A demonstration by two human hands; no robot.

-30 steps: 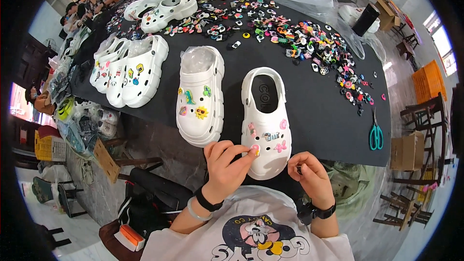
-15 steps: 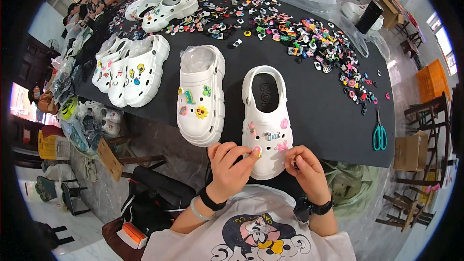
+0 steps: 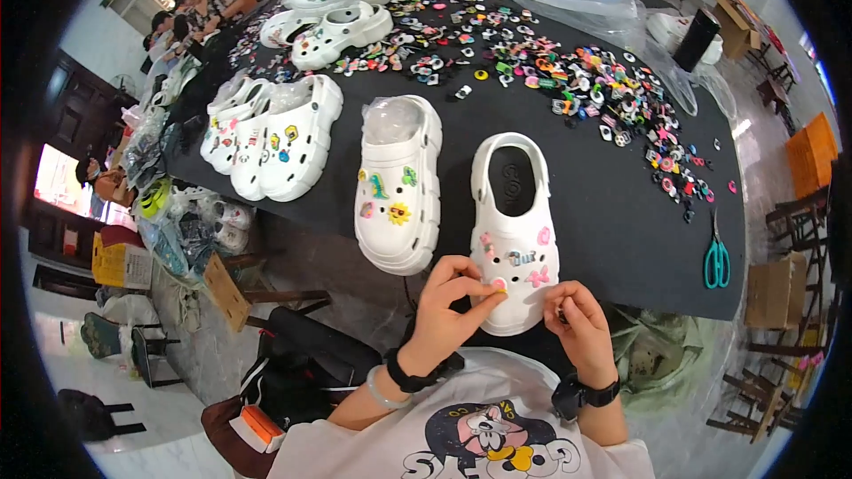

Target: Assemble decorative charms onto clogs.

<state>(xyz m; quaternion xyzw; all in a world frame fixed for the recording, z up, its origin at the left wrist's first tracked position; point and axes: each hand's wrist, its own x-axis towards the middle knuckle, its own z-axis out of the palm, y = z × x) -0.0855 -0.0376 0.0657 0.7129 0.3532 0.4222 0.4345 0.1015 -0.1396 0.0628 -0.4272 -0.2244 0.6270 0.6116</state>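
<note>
A white clog (image 3: 507, 244) lies toe toward me at the table's near edge, with pink charms and a lettered one on its upper. My left hand (image 3: 451, 306) has its thumb and fingertips closed on a small pink and yellow shoe charm (image 3: 500, 285) at the clog's toe; whether the charm is seated in a hole I cannot tell. At the toe's right side my right hand (image 3: 581, 324) is curled, its fingertips closed on a small dark piece too tiny to name. Left of this clog stands a second white clog (image 3: 399, 177) with dinosaur and sun charms and clear plastic stuffing.
Loose charms (image 3: 603, 89) are heaped across the back and right of the black table (image 3: 612, 239). Teal-handled scissors (image 3: 716, 259) lie at the right edge. More white clogs (image 3: 284, 142) stand at left and far left. A wooden stool (image 3: 232, 288) is below the table's left side.
The whole view has shifted, so everything appears farther right and slightly lower. Both hands keep nearly the same places on the clog, the left still at the charm.
</note>
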